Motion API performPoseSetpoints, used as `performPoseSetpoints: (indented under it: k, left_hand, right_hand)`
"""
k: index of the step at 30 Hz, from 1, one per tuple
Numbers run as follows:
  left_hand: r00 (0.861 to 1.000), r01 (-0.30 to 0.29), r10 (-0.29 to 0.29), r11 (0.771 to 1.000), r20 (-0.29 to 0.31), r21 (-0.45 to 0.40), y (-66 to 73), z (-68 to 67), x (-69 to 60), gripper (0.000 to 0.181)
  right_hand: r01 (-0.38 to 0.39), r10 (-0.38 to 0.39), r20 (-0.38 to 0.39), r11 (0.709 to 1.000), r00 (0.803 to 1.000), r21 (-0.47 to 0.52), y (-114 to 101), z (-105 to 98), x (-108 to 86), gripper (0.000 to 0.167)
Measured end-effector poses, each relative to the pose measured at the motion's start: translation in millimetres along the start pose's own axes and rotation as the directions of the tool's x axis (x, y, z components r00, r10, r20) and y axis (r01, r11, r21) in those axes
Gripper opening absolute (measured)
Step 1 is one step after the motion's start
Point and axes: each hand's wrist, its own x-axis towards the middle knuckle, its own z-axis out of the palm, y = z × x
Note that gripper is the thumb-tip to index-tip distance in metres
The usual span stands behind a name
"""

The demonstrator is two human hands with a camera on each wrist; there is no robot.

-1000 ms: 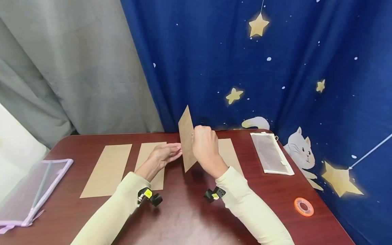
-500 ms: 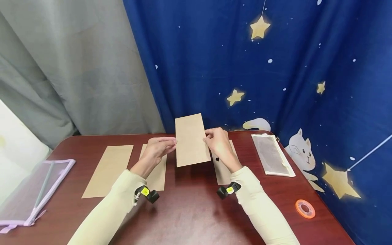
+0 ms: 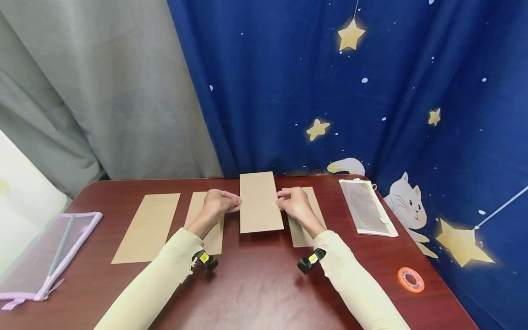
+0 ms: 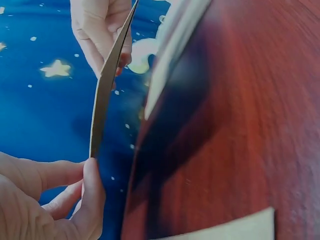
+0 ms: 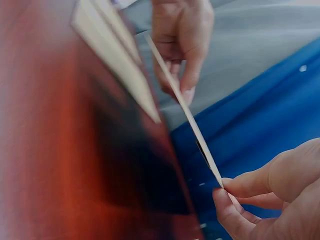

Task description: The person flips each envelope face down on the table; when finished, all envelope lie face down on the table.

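A plain brown card [image 3: 259, 201] is held just above the table between both hands, its face tilted toward the head camera. My left hand [image 3: 214, 206] pinches its left edge between thumb and fingers; my right hand [image 3: 294, 202] pinches the right edge. Seen edge-on in the left wrist view, the card [image 4: 101, 112] is slightly bent. On its underside the right wrist view shows a dark mark [image 5: 203, 152]. Flat on the table lie a brown card [image 3: 146, 229] at left, one [image 3: 214, 238] partly behind my left hand and another [image 3: 300, 233] partly behind my right.
The dark red table [image 3: 255, 284] backs onto a grey and blue curtain [image 3: 280, 91]. At left is a lilac-edged mesh zip pouch [image 3: 49, 256]. A white-edged mesh pouch [image 3: 367, 208] lies at right, with an orange ring-shaped object [image 3: 401, 280] nearer the right edge.
The card has swung from nearly edge-on to facing the head camera, then come down toward the table. The right hand turned and moved right to its right edge; both hands hold it now.
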Motion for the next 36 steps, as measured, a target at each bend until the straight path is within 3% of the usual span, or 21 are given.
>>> performPoseSetpoints:
  k: [8,14,21,29,34,36]
  left_hand:
    - [1.0,0.012,-0.007,0.984,-0.027,0.178,-19.6,2.5,3.7,0.012]
    - [0.999,-0.046,0.051,0.954,-0.009,0.298,-24.3,1.6,2.5,0.01]
    - [0.992,-0.109,0.129,0.879,-0.011,0.465,-27.6,-0.8,-0.6,0.007]
    - [0.981,-0.133,0.189,0.799,-0.034,0.587,-29.8,1.3,-0.4,0.003]
    - [0.967,-0.179,0.253,0.732,-0.019,0.657,-27.0,3.5,-1.6,0.009]
    - [0.959,-0.207,0.283,0.708,-0.002,0.676,-26.1,4.5,-2.3,0.012]
  right_hand:
    - [-0.008,0.014,0.062,0.996,0.998,-0.089,17,18,-2.9,0.023]
    - [-0.017,0.026,0.073,0.991,0.997,-0.129,21,25,-4.2,0.021]
    - [-0.031,0.043,0.075,0.988,0.996,-0.148,22,34,-4.4,0.019]
    - [0.049,-0.041,0.038,0.963,0.998,-0.264,22,42,-4.8,0.015]
    - [0.063,-0.053,0.043,0.955,0.998,-0.291,21,44,-4.6,0.004]
    - [0.073,-0.061,0.053,0.955,0.997,-0.287,21,44,-4.9,0.008]
